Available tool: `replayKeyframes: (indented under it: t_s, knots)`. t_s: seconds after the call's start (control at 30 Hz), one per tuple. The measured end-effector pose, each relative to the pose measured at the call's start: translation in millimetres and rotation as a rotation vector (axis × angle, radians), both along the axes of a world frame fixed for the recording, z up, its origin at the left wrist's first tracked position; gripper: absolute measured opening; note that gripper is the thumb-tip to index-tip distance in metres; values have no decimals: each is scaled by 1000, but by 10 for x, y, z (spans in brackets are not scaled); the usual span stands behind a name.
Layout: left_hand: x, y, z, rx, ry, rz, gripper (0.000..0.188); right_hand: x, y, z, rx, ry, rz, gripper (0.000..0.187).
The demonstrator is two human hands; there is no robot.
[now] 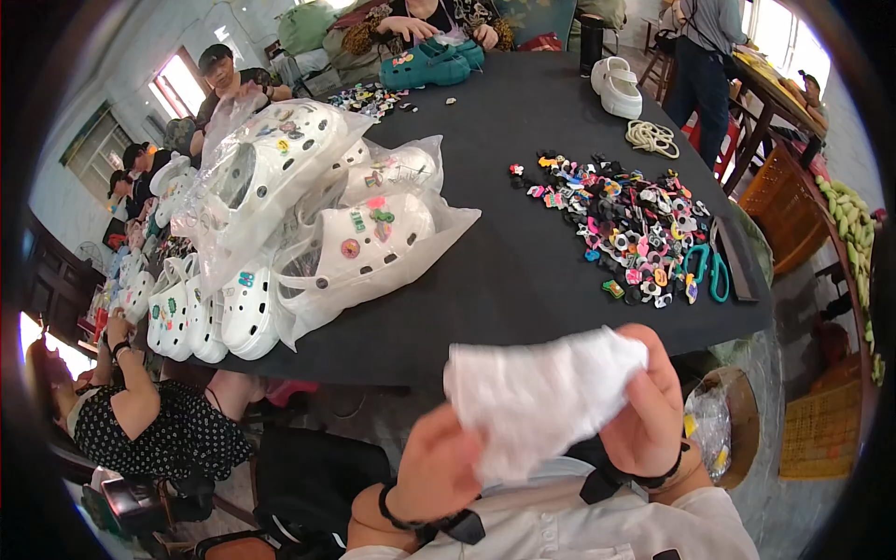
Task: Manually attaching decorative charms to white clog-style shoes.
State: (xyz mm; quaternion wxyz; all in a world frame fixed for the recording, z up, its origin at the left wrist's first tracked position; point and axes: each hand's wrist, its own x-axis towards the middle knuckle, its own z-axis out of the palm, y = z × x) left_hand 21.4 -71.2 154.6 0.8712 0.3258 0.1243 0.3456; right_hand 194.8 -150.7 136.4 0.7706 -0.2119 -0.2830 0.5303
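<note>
A soft, folded white cloth, or possibly a paper tissue, is stretched between my two hands in front of the table's near edge. My left hand grips its lower left corner, slightly smeared by motion. At the upper right end, my right hand pinches it between thumb and fingers. Beyond my right hand, on the black table, lies a pile of small colourful shoe charms. Teal-handled scissors rest beside the pile. To the left, white clogs decorated with charms are stacked, several in clear plastic bags.
A white clog pair and a coil of cream cord are at the far right. Across the table, a person handles teal clogs. More people sit along the left. A box with plastic bags stands below the right edge.
</note>
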Motion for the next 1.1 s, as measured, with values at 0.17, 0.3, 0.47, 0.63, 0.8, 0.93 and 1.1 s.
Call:
replayKeyframes:
  t_s: [0.17, 0.3, 0.47, 0.63, 0.8, 0.93, 1.1]
  knots:
    - [-118, -295, 268, 533, -469, -371, 25, -78, -175, 107, 451, -155, 14, 37]
    - [-192, -587, -206, 286, -622, -201, 29, -30, -143, 46, 427, -299, -20, 40]
    - [-277, -639, -223, 282, -526, -166, 28, 14, -198, 117, 398, -331, -113, 43]
    - [-192, -87, -57, 264, -365, -40, 28, -48, -101, 30, 406, -325, -108, 46]
    - [-361, -99, -113, 250, -280, -5, 31, 37, -136, -4, 401, -324, -74, 48]
    - [-324, -230, -226, 256, -188, 71, 35, 52, -120, -47, 340, -346, -58, 47]
    - [-128, -139, -259, 233, -116, 103, 40, 46, -129, -1, 321, -335, -64, 46]
